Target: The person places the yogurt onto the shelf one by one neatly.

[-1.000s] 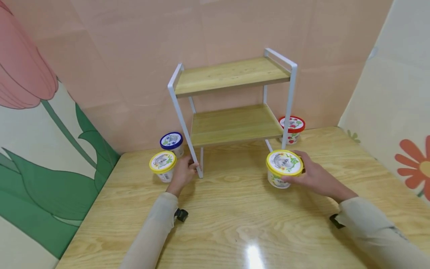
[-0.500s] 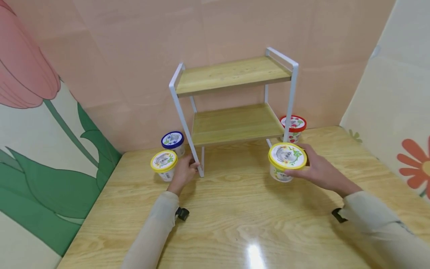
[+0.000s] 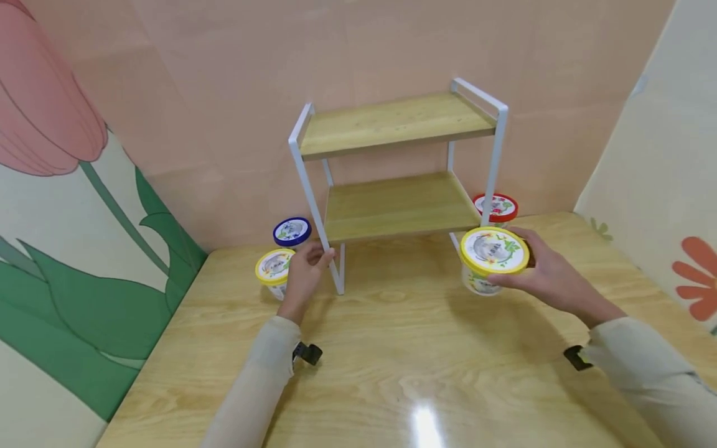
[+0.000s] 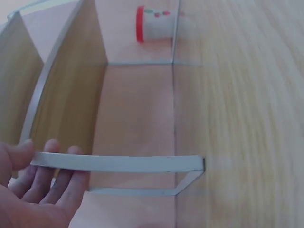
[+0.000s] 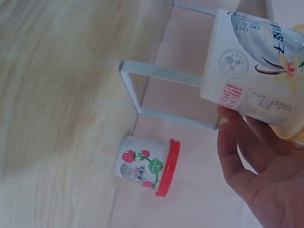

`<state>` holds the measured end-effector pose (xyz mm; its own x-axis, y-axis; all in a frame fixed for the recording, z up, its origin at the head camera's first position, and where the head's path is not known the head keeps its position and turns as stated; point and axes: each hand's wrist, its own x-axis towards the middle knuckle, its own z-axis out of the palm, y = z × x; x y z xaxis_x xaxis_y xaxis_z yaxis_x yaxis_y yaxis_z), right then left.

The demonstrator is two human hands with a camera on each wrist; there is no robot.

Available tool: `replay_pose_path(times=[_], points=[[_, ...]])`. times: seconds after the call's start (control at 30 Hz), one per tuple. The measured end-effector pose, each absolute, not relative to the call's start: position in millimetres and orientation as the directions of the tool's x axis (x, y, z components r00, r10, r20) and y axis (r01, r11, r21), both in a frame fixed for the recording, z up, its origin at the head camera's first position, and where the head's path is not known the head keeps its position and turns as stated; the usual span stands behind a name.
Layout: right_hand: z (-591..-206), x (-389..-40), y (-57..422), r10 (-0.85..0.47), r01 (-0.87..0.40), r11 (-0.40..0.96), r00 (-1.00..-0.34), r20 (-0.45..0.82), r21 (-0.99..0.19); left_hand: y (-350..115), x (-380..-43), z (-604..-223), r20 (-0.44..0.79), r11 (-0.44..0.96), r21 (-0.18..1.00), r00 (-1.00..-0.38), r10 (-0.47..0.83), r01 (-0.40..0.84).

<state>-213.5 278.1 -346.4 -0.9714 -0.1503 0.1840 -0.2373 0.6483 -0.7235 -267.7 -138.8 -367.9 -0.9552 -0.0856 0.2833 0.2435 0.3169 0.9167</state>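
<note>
My right hand [image 3: 551,277] grips a white tub with a yellow lid [image 3: 494,250] by its side, raised off the table in front of the rack's right leg. Flowers and printed text show on the tub's wall in the right wrist view. At the other side, my left hand [image 3: 304,274] holds the left front leg of a two-tier wooden shelf rack [image 3: 403,204] with white metal frames. In the left wrist view the thumb lies on one side of that leg [image 4: 118,163] and the fingers reach behind it.
Left of the rack stand another yellow-lidded tub [image 3: 273,267], partly hidden by my left hand, and a blue-lidded tub [image 3: 292,231]. A red-lidded tub [image 3: 496,206] with strawberries printed on it stands behind the right leg. A wall rises behind the wooden table [image 3: 392,354].
My right hand has lifted the yellow-lidded tub upward and slightly right. The left hand has slid a little higher along the rack's leg. The view has shifted slightly.
</note>
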Motion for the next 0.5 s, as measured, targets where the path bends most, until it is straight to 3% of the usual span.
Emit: replay_pose_path(times=[0.3,0.5], points=[[-332,-214,287,-0.185,-0.251,0.702,-0.968,0.169,-0.667,-136,-273,-377,0.306,0.190,0.941,-0.945,-0.113,0.282],[-322,-217,287,-0.197,-0.282,0.663,-0.959,0.202,-0.694,-133,-274,-379,0.303,0.146,0.947,-0.947,-0.106,0.286]])
